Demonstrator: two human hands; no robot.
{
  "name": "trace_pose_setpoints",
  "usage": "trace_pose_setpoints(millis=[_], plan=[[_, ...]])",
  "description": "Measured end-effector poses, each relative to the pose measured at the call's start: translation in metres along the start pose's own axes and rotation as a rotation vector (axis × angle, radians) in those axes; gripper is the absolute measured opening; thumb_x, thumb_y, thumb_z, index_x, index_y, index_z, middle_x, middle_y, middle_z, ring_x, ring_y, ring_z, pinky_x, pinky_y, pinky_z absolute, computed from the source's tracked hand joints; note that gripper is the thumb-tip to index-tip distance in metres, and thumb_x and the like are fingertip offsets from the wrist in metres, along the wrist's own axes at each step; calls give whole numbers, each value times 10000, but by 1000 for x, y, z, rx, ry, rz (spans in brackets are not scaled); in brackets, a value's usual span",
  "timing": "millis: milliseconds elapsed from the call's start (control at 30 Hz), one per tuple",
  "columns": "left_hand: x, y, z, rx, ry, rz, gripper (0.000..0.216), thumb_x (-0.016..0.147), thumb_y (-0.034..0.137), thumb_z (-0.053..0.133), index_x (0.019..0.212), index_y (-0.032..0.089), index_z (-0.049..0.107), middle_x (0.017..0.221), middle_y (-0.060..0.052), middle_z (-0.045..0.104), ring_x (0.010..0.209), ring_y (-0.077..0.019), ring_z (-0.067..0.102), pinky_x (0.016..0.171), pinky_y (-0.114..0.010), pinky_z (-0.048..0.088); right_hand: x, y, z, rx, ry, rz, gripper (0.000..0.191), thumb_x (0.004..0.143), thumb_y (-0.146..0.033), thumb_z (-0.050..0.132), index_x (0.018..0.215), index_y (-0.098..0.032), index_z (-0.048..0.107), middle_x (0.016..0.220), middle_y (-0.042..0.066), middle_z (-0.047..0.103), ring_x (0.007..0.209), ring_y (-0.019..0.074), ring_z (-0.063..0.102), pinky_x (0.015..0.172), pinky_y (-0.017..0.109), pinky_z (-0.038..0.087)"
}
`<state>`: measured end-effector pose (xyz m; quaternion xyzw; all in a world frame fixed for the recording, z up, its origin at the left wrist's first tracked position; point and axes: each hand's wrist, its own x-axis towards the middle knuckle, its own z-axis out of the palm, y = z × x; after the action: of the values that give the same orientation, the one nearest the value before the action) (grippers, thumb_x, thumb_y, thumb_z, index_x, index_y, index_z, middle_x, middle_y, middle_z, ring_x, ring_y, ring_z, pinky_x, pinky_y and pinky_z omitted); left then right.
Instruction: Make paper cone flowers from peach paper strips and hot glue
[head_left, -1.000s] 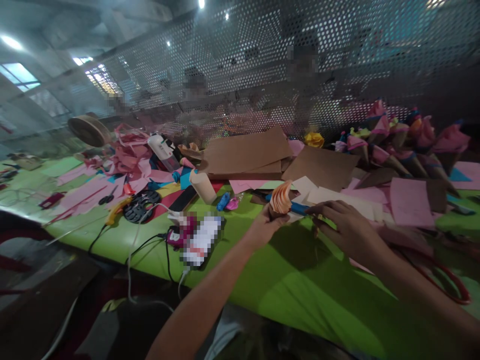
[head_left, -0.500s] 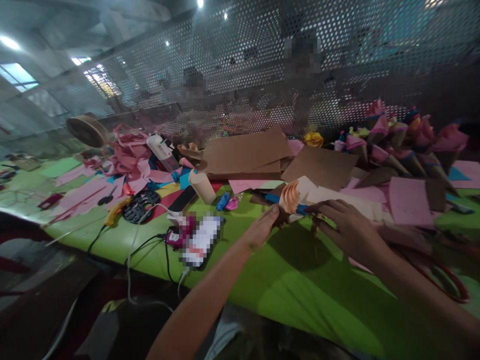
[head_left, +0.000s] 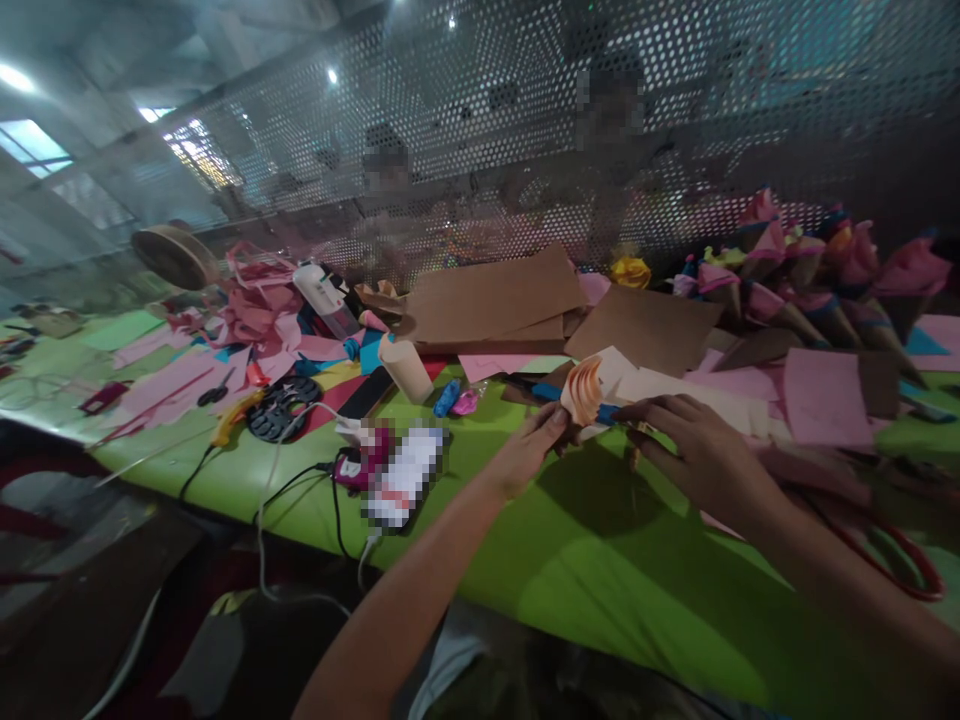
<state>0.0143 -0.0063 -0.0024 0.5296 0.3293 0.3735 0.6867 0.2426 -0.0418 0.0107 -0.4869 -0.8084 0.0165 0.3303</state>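
Observation:
My left hand pinches a peach-and-orange pleated paper flower low down, just above the green table. Across the flower's lower part, and showing on both sides, runs a blue paper strip. My right hand is to the right, its fingers bent and its fingertips on the strip's right end. The underside of the flower is hidden by my left fingers. Pale paper sheets lie just behind the flower.
Brown cardboard lies at the back, beside paper-wrapped cones. To the left are a phone with cables, a yellow glue gun, scissors, a beige paper roll and pink paper scraps. A perforated screen stands behind.
Both hands keep nearly the same pose on the flower and the strip. The view has shifted very slightly; nothing has been picked up or let go.

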Motion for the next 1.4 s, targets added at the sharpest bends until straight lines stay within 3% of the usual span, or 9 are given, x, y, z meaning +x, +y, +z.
trace_pose_setpoints(millis=[167,300,467,633,1067,1400], plan=[[-3,7,4,121,-7,53,578,848,743,591,987,183,641,908,-35,611,805,-144,517,797,-302,443,1,-20,-6,215,161,30,147,948,-238,609,999,-241,747,926,82,746,886,256,698,749,375,561],[-4,7,5,228,-32,56,603,875,683,607,1226,193,614,1074,-84,662,873,-172,567,910,-353,488,1,-33,-5,402,217,134,110,929,-269,652,960,-257,757,917,58,741,846,224,702,734,341,567],[-1,2,3,357,-79,80,708,928,604,571,1469,156,476,1335,-165,627,1176,-282,577,1058,-451,444,1,-35,0,477,213,252,125,909,-329,673,929,-245,764,886,59,745,819,232,696,742,364,559],[2,0,4,404,-112,132,767,934,591,551,1536,136,417,1524,-189,513,1373,-333,477,1165,-473,360,2,-36,1,538,217,337,158,899,-407,680,917,-273,763,909,46,759,850,238,707,778,378,571],[1,7,6,448,-89,169,628,943,478,576,1483,163,516,1480,-155,572,1362,-328,499,1196,-472,321,11,-43,-7,617,150,414,289,829,-563,713,799,-280,759,839,52,785,783,256,729,740,400,605],[2,5,5,588,-77,228,602,954,423,527,1492,155,491,1432,-156,588,1318,-320,515,1186,-485,332,-2,-34,9,594,95,469,236,850,-461,713,967,-268,778,951,51,793,884,267,732,781,393,579]])
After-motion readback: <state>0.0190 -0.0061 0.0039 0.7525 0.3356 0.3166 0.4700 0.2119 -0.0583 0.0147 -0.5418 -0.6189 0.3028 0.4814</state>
